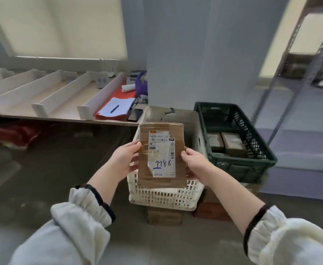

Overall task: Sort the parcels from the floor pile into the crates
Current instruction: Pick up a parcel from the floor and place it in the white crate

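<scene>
While left hand (pixel 123 159) and right hand (pixel 196 163) fingers (pixel 136 146) are clasping the parcel (pixel 161 155) above the white crate (pixel 162 197) | step: probably reading label (pixel 162 148) | next: choosing this or the green crate (pixel 239 170) right of fingers

left hand (pixel 125 159) and right hand (pixel 195 163) outstretched, tight around opposite edges of the parcel (pixel 162 155)
</scene>
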`<action>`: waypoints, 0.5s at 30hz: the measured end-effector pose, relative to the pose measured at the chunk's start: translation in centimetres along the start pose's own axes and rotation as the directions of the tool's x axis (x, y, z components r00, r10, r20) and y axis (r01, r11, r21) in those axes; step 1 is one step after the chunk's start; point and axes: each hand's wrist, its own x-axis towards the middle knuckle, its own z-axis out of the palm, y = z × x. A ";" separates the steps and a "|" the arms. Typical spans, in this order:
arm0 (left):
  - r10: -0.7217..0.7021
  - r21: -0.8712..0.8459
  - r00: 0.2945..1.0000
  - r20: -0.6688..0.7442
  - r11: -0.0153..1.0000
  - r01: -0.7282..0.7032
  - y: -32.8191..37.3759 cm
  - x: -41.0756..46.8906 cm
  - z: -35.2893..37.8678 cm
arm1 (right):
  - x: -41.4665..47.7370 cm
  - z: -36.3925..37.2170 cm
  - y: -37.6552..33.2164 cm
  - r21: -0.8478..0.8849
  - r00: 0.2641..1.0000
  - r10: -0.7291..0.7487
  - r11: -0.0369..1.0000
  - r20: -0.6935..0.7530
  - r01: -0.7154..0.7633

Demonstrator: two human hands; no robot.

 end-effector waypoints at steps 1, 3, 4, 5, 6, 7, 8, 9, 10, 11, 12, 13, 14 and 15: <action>-0.016 0.020 1.000 0.022 1.000 0.015 0.3 1.5 1.0 | 1.3 -0.9 0.1 0.000 1.000 0.013 1.000 -0.019 -0.013; -0.039 0.044 0.998 0.059 0.998 0.036 1.0 4.7 2.6 | 4.1 -2.5 -0.2 -0.027 0.998 0.033 0.999 -0.057 -0.034; -0.046 0.053 0.996 0.078 0.998 0.042 1.4 6.5 3.1 | 5.6 -3.2 -0.5 -0.036 0.996 0.048 0.998 -0.073 -0.051; -0.053 0.061 0.994 0.098 0.997 0.047 1.9 8.2 3.5 | 7.0 -3.7 -0.9 -0.037 0.994 0.067 0.997 -0.086 -0.071; -0.059 0.067 0.992 0.116 0.996 0.051 2.5 10.0 3.8 | 8.4 -4.0 -1.4 -0.029 0.992 0.085 0.996 -0.096 -0.088; -0.064 0.071 0.989 0.131 0.996 0.055 3.1 11.8 4.1 | 9.9 -4.3 -1.9 -0.017 0.989 0.099 0.995 -0.107 -0.102; -0.068 0.078 0.988 0.139 0.995 0.058 3.8 13.5 4.3 | 11.3 -4.5 -2.4 -0.004 0.987 0.111 0.994 -0.116 -0.113; -0.075 0.087 0.987 0.143 0.994 0.063 4.5 15.1 4.5 | 12.8 -4.6 -2.9 0.011 0.985 0.123 0.992 -0.122 -0.123; -0.083 0.097 0.986 0.147 0.993 0.069 5.1 16.7 4.7 | 14.2 -4.7 -3.3 0.023 0.983 0.135 0.991 -0.128 -0.133; -0.090 0.105 0.984 0.155 0.992 0.074 5.6 18.3 4.9 | 15.6 -4.9 -3.6 0.035 0.980 0.146 0.989 -0.134 -0.143; -0.099 0.110 0.982 0.163 0.991 0.081 6.0 20.0 5.1 | 17.0 -5.1 -3.8 0.050 0.977 0.160 0.987 -0.139 -0.154; -0.111 0.116 0.980 0.167 0.989 0.092 6.2 21.6 5.4 | 18.4 -5.3 -3.9 0.069 0.974 0.176 0.983 -0.143 -0.168; -0.121 0.127 0.978 0.168 0.987 0.100 6.3 23.2 5.6 | 19.7 -5.5 -4.0 0.091 0.971 0.192 0.979 -0.145 -0.180; -0.130 0.140 0.977 0.168 0.984 0.107 6.4 24.8 6.0 | 21.0 -5.8 -4.1 0.111 0.967 0.208 0.975 -0.145 -0.193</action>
